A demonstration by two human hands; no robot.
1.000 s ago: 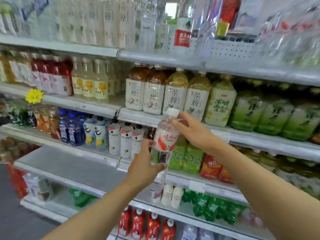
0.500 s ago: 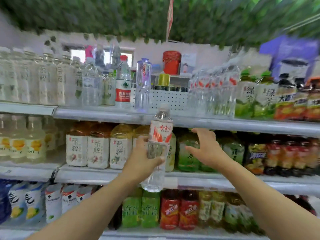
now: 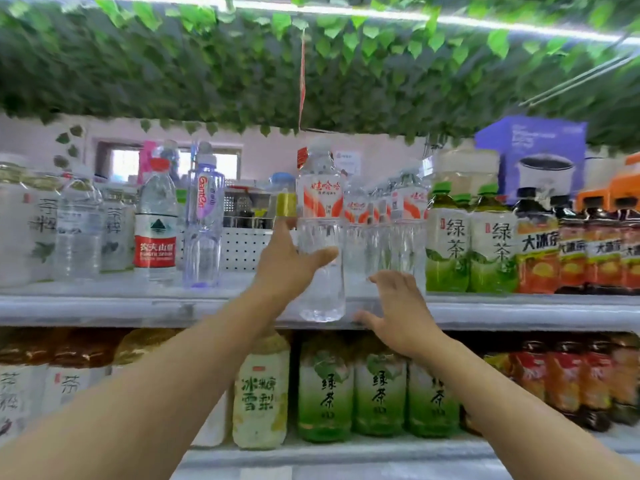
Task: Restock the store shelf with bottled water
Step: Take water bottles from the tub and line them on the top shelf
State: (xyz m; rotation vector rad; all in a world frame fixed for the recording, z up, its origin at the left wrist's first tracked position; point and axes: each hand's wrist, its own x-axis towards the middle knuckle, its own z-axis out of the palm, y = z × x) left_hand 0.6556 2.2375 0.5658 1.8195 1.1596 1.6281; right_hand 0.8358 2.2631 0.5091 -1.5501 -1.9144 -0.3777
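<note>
A clear water bottle (image 3: 321,216) with a white cap and a red-and-white label stands upright in my left hand (image 3: 287,261), which grips its middle. The bottle's base hangs in front of the top shelf's front edge (image 3: 138,308). A row of matching water bottles (image 3: 403,216) stands on that shelf just right of it. My right hand (image 3: 398,306) is open with fingers spread, low beside the bottle at the shelf edge, holding nothing.
Other water bottles (image 3: 156,220) and a purple-tinted bottle (image 3: 204,216) stand left on the top shelf, green tea bottles (image 3: 471,244) right. A white perforated basket (image 3: 242,244) sits behind. Tea bottles (image 3: 325,393) fill the shelf below. Leaf garlands hang overhead.
The view has tilted upward to the top shelf. My left hand has raised the bottle to that shelf's level. My right hand let go of it and dropped beside the shelf edge.
</note>
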